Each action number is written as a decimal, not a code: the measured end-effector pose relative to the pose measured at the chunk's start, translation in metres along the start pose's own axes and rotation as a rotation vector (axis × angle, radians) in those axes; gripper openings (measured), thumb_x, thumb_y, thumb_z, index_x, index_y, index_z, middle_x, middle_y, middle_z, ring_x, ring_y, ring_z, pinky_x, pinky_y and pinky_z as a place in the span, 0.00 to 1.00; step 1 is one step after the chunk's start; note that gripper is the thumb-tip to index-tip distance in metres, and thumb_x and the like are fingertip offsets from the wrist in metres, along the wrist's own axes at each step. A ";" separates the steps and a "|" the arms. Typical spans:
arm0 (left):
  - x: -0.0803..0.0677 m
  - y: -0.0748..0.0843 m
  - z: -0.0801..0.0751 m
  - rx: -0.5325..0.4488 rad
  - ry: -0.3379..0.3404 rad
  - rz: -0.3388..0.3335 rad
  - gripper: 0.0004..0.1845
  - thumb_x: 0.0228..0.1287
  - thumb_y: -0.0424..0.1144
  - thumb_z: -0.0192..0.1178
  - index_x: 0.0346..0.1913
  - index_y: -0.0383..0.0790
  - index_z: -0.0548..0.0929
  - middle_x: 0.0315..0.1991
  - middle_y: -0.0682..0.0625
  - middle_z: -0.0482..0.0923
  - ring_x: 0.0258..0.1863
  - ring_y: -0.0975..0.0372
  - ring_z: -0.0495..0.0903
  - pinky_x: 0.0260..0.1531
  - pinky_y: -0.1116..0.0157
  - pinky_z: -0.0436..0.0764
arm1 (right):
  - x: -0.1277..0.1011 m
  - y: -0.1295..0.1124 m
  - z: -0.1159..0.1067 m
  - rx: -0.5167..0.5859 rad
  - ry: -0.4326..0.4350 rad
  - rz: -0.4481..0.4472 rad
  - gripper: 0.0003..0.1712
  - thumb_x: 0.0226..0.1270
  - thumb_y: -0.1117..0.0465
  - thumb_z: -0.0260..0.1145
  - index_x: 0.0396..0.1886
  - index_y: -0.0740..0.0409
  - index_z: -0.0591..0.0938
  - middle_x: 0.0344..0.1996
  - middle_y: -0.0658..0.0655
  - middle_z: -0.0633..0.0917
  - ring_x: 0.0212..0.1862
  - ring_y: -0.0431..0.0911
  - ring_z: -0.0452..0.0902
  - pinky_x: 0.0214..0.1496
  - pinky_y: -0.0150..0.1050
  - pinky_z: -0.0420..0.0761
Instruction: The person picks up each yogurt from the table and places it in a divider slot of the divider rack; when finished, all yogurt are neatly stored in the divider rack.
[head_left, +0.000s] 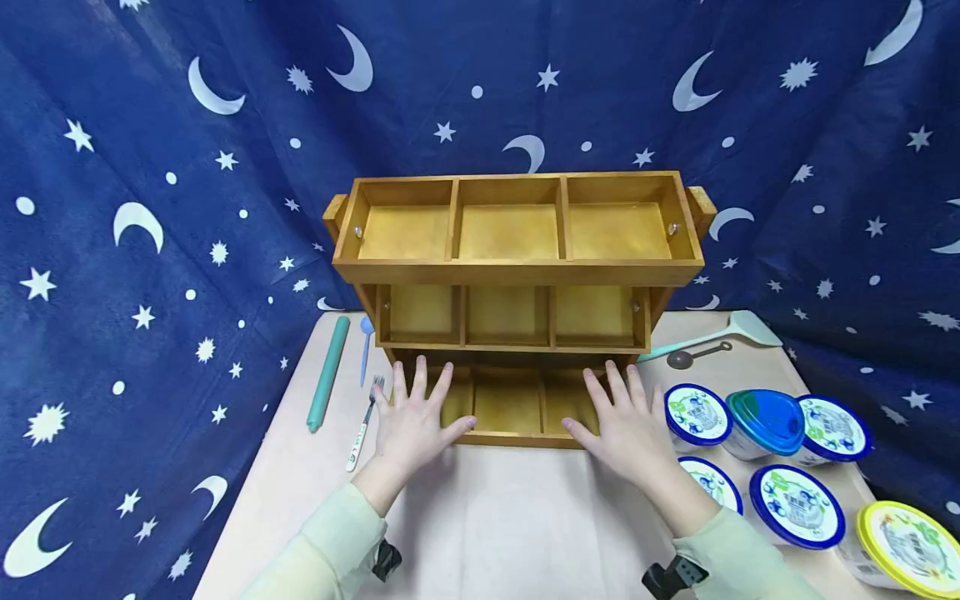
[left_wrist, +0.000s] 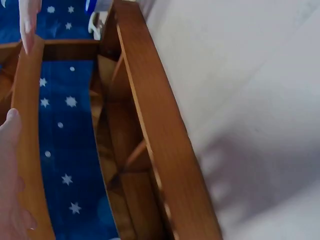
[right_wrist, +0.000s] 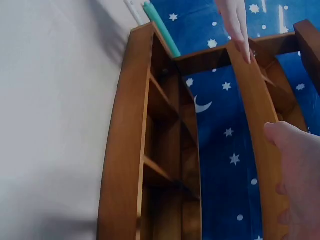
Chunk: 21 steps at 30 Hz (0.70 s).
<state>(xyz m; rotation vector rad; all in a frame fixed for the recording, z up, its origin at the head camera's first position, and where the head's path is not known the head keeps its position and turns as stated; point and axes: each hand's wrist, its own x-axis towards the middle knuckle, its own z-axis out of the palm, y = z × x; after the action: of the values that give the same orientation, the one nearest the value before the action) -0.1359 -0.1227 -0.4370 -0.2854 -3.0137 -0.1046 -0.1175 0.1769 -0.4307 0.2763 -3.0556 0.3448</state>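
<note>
A three-tier wooden organizer box (head_left: 517, 273) stands in the middle of the table, each tier split into three compartments. My left hand (head_left: 412, 429) is at the left front of the bottom tier, fingers straight and spread. At the right front, my right hand (head_left: 630, 433) mirrors it, palm down with fingers spread. In the left wrist view, the left thumb (left_wrist: 12, 117) lies right at the front board of an upper tier (left_wrist: 30, 150). The right thumb (right_wrist: 277, 131) is likewise against that board in the right wrist view. The visible compartments hold nothing.
Left of the box lie a teal rod (head_left: 328, 375), a blue spoon (head_left: 366, 342) and a fork (head_left: 365, 433). To the right are a pale green ladle (head_left: 712, 333), a dark spoon (head_left: 697, 356) and several lidded tubs (head_left: 797, 506). A blue star-patterned cloth (head_left: 480, 92) hangs behind.
</note>
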 end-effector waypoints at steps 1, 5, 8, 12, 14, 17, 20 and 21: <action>0.000 -0.002 0.001 0.000 0.002 -0.005 0.48 0.51 0.78 0.43 0.73 0.58 0.55 0.72 0.39 0.49 0.69 0.36 0.45 0.56 0.30 0.46 | -0.001 0.002 0.000 0.002 0.001 0.005 0.51 0.60 0.26 0.48 0.72 0.56 0.58 0.71 0.68 0.52 0.71 0.66 0.36 0.64 0.68 0.31; -0.002 -0.013 0.007 -0.015 -0.023 -0.030 0.47 0.52 0.77 0.45 0.73 0.57 0.55 0.72 0.38 0.48 0.69 0.36 0.43 0.57 0.30 0.44 | -0.004 0.013 0.002 0.001 0.005 0.023 0.52 0.59 0.25 0.46 0.72 0.57 0.59 0.70 0.69 0.53 0.70 0.68 0.37 0.62 0.69 0.31; -0.003 -0.021 0.012 -0.021 -0.058 -0.051 0.48 0.52 0.77 0.44 0.73 0.57 0.54 0.73 0.38 0.47 0.69 0.35 0.41 0.57 0.30 0.42 | -0.008 0.023 0.003 0.000 -0.015 0.051 0.53 0.59 0.24 0.45 0.72 0.57 0.58 0.70 0.70 0.53 0.70 0.69 0.36 0.62 0.70 0.31; -0.002 -0.031 0.019 -0.043 -0.079 -0.071 0.49 0.52 0.77 0.45 0.74 0.55 0.53 0.73 0.37 0.46 0.69 0.35 0.40 0.58 0.31 0.40 | -0.012 0.035 0.002 0.004 -0.039 0.098 0.54 0.58 0.24 0.45 0.72 0.58 0.57 0.69 0.72 0.53 0.69 0.71 0.35 0.60 0.71 0.28; -0.001 -0.035 0.022 -0.050 -0.089 -0.079 0.49 0.52 0.77 0.45 0.74 0.55 0.53 0.73 0.37 0.46 0.69 0.35 0.40 0.58 0.32 0.40 | -0.014 0.042 0.001 -0.002 -0.047 0.114 0.55 0.58 0.23 0.44 0.71 0.59 0.58 0.69 0.73 0.53 0.68 0.72 0.36 0.60 0.71 0.28; 0.002 -0.041 0.026 -0.052 -0.099 -0.093 0.49 0.52 0.76 0.46 0.74 0.54 0.53 0.72 0.36 0.47 0.69 0.35 0.41 0.59 0.32 0.40 | -0.015 0.055 0.002 -0.012 -0.063 0.127 0.56 0.57 0.22 0.44 0.71 0.60 0.58 0.69 0.74 0.52 0.68 0.73 0.36 0.59 0.72 0.27; 0.006 -0.047 0.030 -0.068 -0.106 -0.102 0.49 0.52 0.76 0.47 0.74 0.53 0.54 0.72 0.36 0.47 0.69 0.35 0.42 0.59 0.33 0.40 | -0.016 0.071 0.004 -0.007 -0.063 0.116 0.55 0.58 0.24 0.46 0.71 0.60 0.58 0.69 0.73 0.52 0.68 0.73 0.36 0.59 0.72 0.29; 0.007 -0.049 0.032 -0.072 -0.107 -0.104 0.49 0.52 0.76 0.47 0.74 0.53 0.53 0.72 0.35 0.48 0.69 0.35 0.42 0.59 0.33 0.40 | -0.016 0.077 0.004 -0.001 -0.060 0.109 0.54 0.58 0.25 0.47 0.71 0.60 0.58 0.69 0.73 0.52 0.68 0.72 0.36 0.60 0.72 0.30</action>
<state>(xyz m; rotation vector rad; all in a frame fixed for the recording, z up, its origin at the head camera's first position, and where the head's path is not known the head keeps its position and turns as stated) -0.1552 -0.1670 -0.4707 -0.1442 -3.1356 -0.2145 -0.1155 0.2522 -0.4527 0.1220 -3.1379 0.3461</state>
